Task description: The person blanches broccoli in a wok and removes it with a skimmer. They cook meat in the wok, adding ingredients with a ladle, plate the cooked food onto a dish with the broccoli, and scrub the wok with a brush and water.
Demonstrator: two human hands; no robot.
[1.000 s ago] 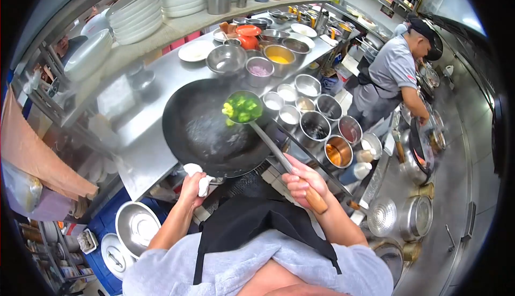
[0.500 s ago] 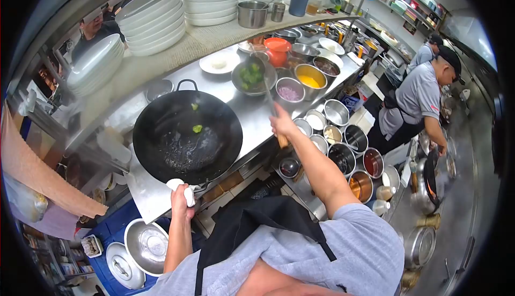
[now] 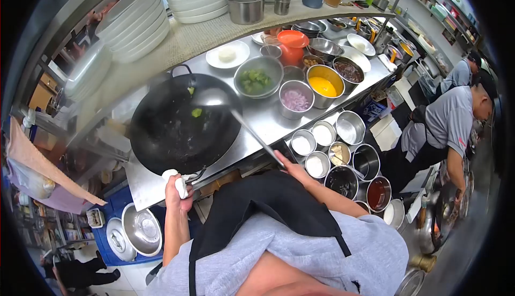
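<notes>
- The wok [image 3: 177,140] is sitting over the left end of the counter [image 3: 265,118], lying ahead of the left hand [image 3: 178,195] and across to the left of the right hand [image 3: 291,166]
- The left hand is standing much nearer, pinching a bunched cloth [image 3: 176,182] against the wok's near rim, just off the counter's near left corner
- The right hand is staying apart from the wok, out by the counter's near edge, its fingers curling around the ladle [image 3: 213,98], whose grip end is hiding behind the body
- The ladle's long axis is running slantwise from the right hand, over the near edge, to its bowl inside the wok's right half; blur is hiding whether that bowl is touching the metal
- The wok is showing dark, round, oily-looking walls, with a thin loop handle [image 3: 182,68] facing the counter's far side
- Two ragged green pieces [image 3: 197,112] are clinging to the dark surface, one near the middle, one towards the far rim
- Beyond the ladle, a shiny steel bowl [image 3: 277,75] is holding more leafy green bits, while a deeper container [image 3: 295,115] nearer the front edge is holding glossy purple slivers
</notes>
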